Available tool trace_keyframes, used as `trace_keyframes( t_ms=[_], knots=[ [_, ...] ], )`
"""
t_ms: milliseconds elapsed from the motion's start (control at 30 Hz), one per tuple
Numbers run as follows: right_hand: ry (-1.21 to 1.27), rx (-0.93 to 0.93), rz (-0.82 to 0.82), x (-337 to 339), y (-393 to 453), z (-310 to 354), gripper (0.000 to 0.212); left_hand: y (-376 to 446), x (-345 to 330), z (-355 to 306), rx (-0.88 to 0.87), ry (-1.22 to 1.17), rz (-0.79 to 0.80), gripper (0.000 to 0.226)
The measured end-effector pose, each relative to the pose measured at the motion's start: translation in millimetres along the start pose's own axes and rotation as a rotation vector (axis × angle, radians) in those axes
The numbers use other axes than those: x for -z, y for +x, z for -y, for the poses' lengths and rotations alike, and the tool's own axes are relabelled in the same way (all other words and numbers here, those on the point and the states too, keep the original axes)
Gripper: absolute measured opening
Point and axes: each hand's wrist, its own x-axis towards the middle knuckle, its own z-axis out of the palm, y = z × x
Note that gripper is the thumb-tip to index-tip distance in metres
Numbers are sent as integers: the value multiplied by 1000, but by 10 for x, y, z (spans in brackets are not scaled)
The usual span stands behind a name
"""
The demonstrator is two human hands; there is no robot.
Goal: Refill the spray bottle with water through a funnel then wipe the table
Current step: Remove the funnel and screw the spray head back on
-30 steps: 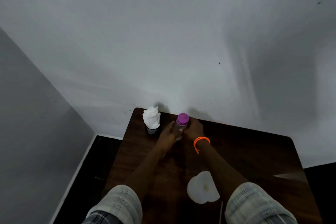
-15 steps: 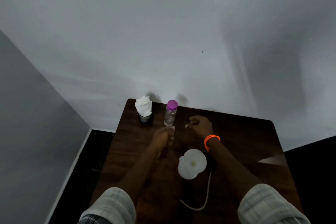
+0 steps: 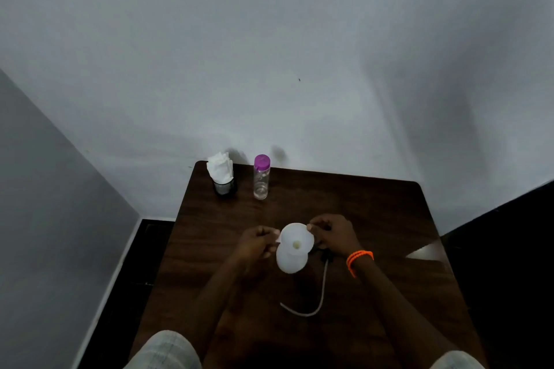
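A white funnel point(image 3: 297, 239) sits in the mouth of a white spray bottle point(image 3: 290, 262) at the middle of the dark wooden table point(image 3: 374, 219). My left hand point(image 3: 258, 241) pinches the funnel's left rim tab. My right hand point(image 3: 332, 234), with an orange wristband, pinches the funnel's right rim. The bottle's black spray head point(image 3: 326, 255) lies on the table to the right of it, with its pale tube point(image 3: 314, 299) curving toward me. A clear water bottle with a purple cap point(image 3: 261, 177) stands upright at the back, untouched.
A dark cup holding white tissues point(image 3: 222, 175) stands at the table's back left corner, beside the water bottle. White walls close the back and left sides. A pale reflection point(image 3: 425, 252) marks the table's right edge.
Both hands let go of the purple-capped bottle, left it standing at the back, and came toward me to take hold of the funnel's rim.
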Motion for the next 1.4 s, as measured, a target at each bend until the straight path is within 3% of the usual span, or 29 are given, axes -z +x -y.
trace_keyframes(
  t_ms=[67, 300, 500, 767, 1000, 1200, 1400],
  knots=[
    [61, -34, -29, 0, -59, -10, 13, -63, -12, -28, -48, 24, 5, 5],
    [187, -55, -115, -88, -175, 9, 12, -102, -84, -77, -154, 180, -78, 13],
    [242, -76, -137, -117, -148, -12, 11, -125, -99, -94, -121, 132, -109, 11],
    [320, -182, -2, 8, -66, 56, 10, -156, -76, -193, -28, 126, -43, 13],
    [336, -46, 75, 278, 94, 258, 16, -96, 25, -660, 38, -33, 115, 17],
    [249, 32, 15, 294, 361, 327, 23, 199, -29, -921, 26, -105, 114, 20],
    [313, -112, -102, -65, 786, 14, 29, 709, -126, -798, 41, -83, 54, 11]
  ],
)
